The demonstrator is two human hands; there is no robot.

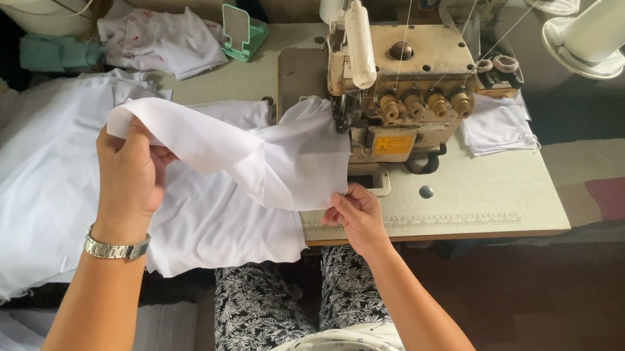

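Observation:
My left hand [128, 174] grips the raised left end of a white fabric piece [252, 153]; a metal watch sits on that wrist. My right hand [355, 216] pinches the same piece at its lower right edge, close to the table's front edge. The fabric stretches between both hands and runs up to the needle area of a beige overlock sewing machine [400, 91]. Under it lies a large heap of white cloth [36, 191] spilling off the left side of the table.
The sewing table [483, 195] carries a small stack of white pieces [498, 126] right of the machine. A green plastic holder [241, 34] and crumpled printed cloth [159, 40] lie at the back left. Thread cones [603, 36] stand at the back right.

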